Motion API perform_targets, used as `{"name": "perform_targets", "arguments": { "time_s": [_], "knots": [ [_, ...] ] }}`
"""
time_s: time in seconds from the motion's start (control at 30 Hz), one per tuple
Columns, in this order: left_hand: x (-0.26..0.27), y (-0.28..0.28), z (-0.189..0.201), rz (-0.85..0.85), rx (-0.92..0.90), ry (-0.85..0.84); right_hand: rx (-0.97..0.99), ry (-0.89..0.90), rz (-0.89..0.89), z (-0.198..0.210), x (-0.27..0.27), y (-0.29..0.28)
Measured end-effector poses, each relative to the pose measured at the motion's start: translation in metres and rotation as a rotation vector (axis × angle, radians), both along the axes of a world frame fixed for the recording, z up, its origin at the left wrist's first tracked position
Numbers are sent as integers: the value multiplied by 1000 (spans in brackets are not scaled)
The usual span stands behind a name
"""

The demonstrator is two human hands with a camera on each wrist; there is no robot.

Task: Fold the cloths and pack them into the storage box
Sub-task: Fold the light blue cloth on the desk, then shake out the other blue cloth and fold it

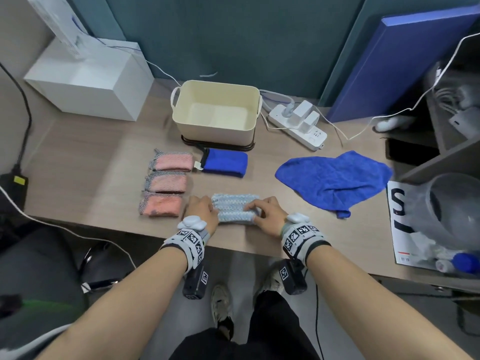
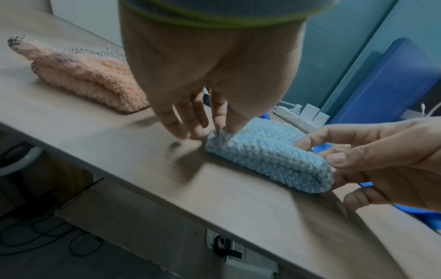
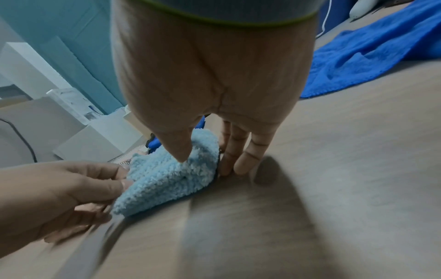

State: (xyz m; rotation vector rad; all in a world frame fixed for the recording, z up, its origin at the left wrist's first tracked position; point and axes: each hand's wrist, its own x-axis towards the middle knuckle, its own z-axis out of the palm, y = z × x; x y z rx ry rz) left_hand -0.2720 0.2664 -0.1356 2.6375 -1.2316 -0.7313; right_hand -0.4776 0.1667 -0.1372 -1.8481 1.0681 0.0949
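A folded light blue fluffy cloth [image 1: 235,207] [image 2: 267,156] [image 3: 167,177] lies near the table's front edge. My left hand [image 1: 205,211] [image 2: 210,130] pinches its left end, thumb on top and fingers at the tabletop. At the other end my right hand [image 1: 262,211] [image 3: 203,162] pinches it the same way. Three folded pink cloths [image 1: 167,184] lie in a column to the left. A folded dark blue cloth [image 1: 224,162] sits in front of the cream storage box [image 1: 181,118], which holds nothing. To the right, an unfolded blue cloth [image 1: 335,178] lies crumpled.
A white power strip [image 1: 298,126] with plugs and cables lies right of the box. At the back left stands a white carton [image 1: 88,81]. A black phone [image 1: 410,152], a shelf and a clear plastic container [image 1: 452,209] crowd the right side.
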Motion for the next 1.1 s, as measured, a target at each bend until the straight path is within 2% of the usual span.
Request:
{"name": "perform_targets", "arguments": {
  "time_s": [0.13,0.33,0.4,0.47,0.53,0.67,0.83,1.1],
  "knots": [
    [5,-8,-1,25,-93,-19,18,-22,-30,6,3,-11],
    [6,-17,-2,-1,107,-40,44,14,-2,-10,20,-15],
    [6,-19,1,38,50,-54,38,45,25,-11,27,-19],
    [10,-20,9,35,-81,-63,26,46,26,-4,36,-25],
    [11,-18,13,-68,-184,-28,19,54,7,-1,44,-28],
    [16,-10,5,-337,-141,67,49,60,-31,0,64,-32],
    [25,-10,2,-356,-61,-80,41,45,-59,-10,80,-38],
    [29,-14,14,-384,16,-165,23,10,-38,-4,84,-44]
  ]
}}
